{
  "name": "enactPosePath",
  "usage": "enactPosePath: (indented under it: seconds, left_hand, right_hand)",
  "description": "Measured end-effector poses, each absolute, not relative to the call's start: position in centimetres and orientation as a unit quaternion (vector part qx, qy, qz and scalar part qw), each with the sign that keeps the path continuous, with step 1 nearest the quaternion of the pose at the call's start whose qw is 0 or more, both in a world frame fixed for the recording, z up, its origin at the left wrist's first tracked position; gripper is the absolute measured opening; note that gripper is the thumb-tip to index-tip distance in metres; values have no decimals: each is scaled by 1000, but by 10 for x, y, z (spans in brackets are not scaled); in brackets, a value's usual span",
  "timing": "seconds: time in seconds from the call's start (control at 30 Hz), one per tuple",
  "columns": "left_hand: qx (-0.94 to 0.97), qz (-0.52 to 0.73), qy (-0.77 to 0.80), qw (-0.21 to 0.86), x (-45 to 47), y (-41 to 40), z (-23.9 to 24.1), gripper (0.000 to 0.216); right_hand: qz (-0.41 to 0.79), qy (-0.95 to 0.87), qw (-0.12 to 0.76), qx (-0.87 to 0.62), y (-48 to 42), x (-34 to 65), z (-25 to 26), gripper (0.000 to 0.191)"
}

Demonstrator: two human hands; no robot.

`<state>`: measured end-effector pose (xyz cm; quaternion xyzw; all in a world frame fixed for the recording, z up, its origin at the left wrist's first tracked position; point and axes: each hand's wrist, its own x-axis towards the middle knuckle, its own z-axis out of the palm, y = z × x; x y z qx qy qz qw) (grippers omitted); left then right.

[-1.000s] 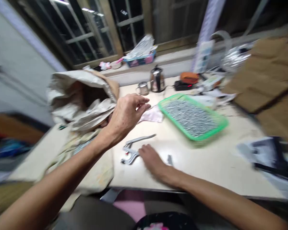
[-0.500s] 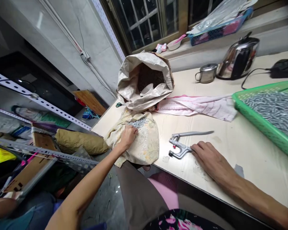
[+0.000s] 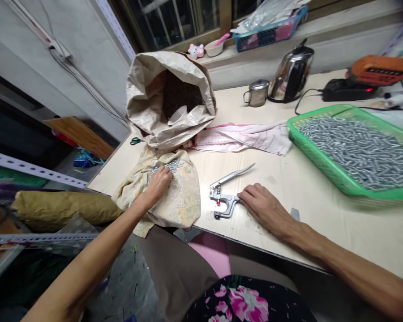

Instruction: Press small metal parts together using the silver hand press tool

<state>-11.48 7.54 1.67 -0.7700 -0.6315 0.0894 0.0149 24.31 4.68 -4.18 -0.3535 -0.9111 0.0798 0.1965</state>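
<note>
My left hand [image 3: 158,184] rests on a patterned beige cloth [image 3: 183,203] at the table's front left edge. Its fingers are curled down over a small heap of silvery metal pieces [image 3: 175,165]; whatever they pinch is hidden. Snap pliers [image 3: 229,199] lie on the table to the right of the cloth. My right hand [image 3: 262,203] is closed round the end of their lower handle, while the upper handle stands spread away at an angle. Behind the cloth is a wide-mouthed sack [image 3: 134,100] with dark contents and a white scoop-like cup [image 3: 177,115].
A green basket [image 3: 342,179] heaped with silvery metal pieces stands at the right. A pink-white towel [image 3: 245,137] lies behind the pliers. Farther back are a metal mug [image 3: 258,95], a steel kettle [image 3: 290,74] and an orange power tool [image 3: 378,70]. Green-handled scissors [image 3: 135,141] lie beside the sack.
The view has turned to the right, bringing the orange tool and more of the green basket into sight. The pliers' upper handle has swung farther from the lower one. My left hand stays at the heap.
</note>
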Motion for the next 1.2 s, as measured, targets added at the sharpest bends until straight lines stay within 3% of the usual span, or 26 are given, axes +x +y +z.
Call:
enactPosePath:
  seconds: [0.17,0.33,0.43,0.57,0.83,1.2]
  left_hand:
    - [-727,-97,-678,-56,-86,58,26,19]
    - [-554,-267,-690,-381,-22,12,25,36]
    - [-447,-318,-679,-489,6,-6,15,41]
    - [-398,-363,-674,-505,20,-11,0,40]
    - [-420,-335,-684,-493,24,-5,-13,37]
    - [-523,-138,-710,-451,18,12,2,35]
  right_hand:
    - [-7,-918,199,-342,44,245,-30,22]
    - [-51,-914,221,-336,43,249,-24,19]
    - [-48,-913,227,-335,42,249,-26,17]
    - [-49,-914,229,-331,41,248,-27,17]
    - [-42,-915,219,-336,41,247,-28,22]
    - [52,-914,180,-361,44,243,-42,15]
